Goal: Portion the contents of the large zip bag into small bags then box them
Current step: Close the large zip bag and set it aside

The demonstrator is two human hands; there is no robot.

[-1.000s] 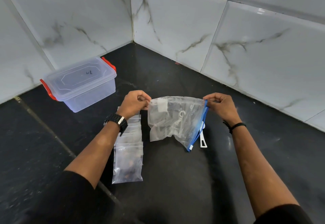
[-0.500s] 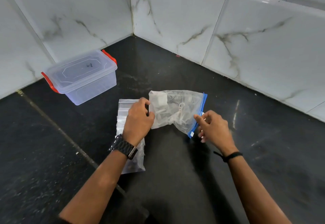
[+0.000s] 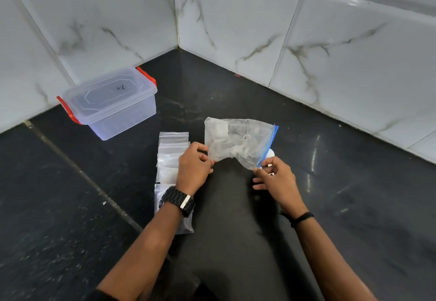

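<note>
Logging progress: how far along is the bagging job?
Done: nothing portioned. In hand: left hand and right hand pinch the large zip bag, contents inside. Left: fill the small bags, open the lidded box, box them.

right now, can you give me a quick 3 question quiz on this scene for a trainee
1. True or false: the lid is on the clear plastic box.
2. Which hand holds the large zip bag at its blue-zip end?
A. left hand
B. right hand
C. neither
3. Fill in: the small bags lie partly under the ___ hand and wrist.

Key: 1 true, the lid sits on top between the red latches. 2 B, the right hand is at the blue-zip corner and the left hand pinches the opposite edge. 3 left.
</note>
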